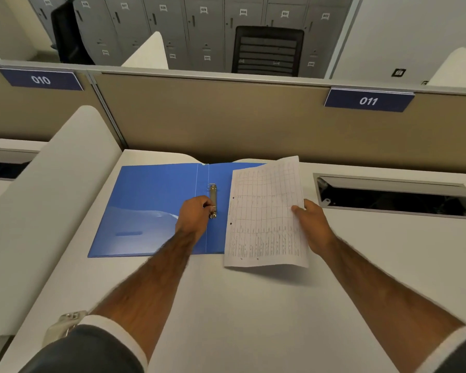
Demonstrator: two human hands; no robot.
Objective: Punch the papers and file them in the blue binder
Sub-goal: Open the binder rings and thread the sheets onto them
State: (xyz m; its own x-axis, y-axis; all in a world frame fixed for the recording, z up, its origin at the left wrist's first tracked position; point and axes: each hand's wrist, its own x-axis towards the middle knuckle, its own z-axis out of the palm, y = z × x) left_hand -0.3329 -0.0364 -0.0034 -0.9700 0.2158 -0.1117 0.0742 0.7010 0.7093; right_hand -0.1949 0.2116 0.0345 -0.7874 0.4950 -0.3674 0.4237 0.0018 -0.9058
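The blue binder [151, 208] lies open and flat on the white desk. Its metal ring mechanism [213, 196] runs along the spine. My left hand [193, 219] rests on the binder with its fingers pinching the near end of the ring mechanism. My right hand [311, 224] grips the right edge of a printed table sheet [265, 214], held tilted just above the binder's right cover. Two punched holes show along the sheet's left edge, close to the rings.
A white divider [59, 189] borders the desk on the left, a tan partition [226, 117] with an 011 sign stands behind. An open cable tray slot [393, 195] is sunk in the desk on the right. A metal object [62, 327], partly hidden, sits by my left elbow.
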